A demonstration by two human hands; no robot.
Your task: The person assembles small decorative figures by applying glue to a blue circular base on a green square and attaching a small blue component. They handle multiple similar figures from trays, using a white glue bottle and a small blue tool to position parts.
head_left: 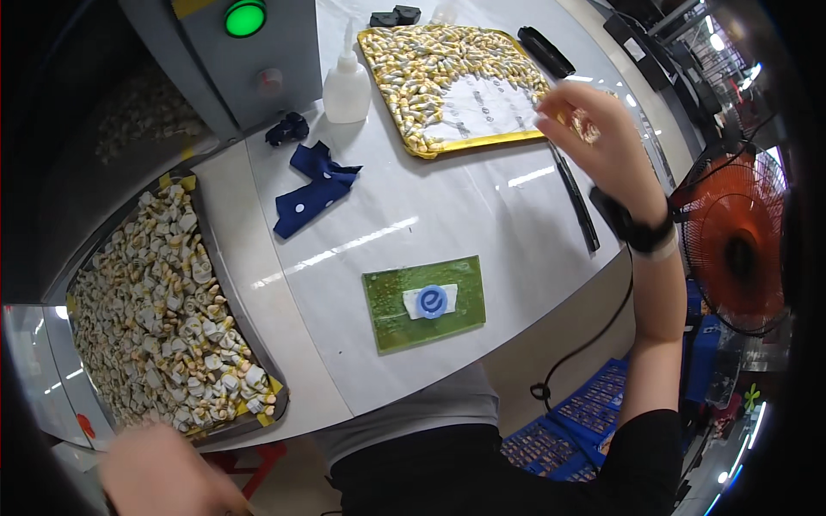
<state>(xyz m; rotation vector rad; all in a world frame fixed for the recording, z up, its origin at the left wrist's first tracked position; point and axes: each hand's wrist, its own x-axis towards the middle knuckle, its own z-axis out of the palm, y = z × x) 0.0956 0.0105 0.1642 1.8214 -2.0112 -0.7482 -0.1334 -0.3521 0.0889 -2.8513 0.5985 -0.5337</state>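
Small yellow-and-white parts (pixel 430 64) fill the yellow tray (pixel 447 146) just left of your raised right hand (pixel 594 138), whose fingers look pinched on a few pieces, though blur hides the grip. Your left hand (pixel 159 473) hovers low beside the grey tray (pixel 258 344), its state unclear. Keep the pinch firm over the tray
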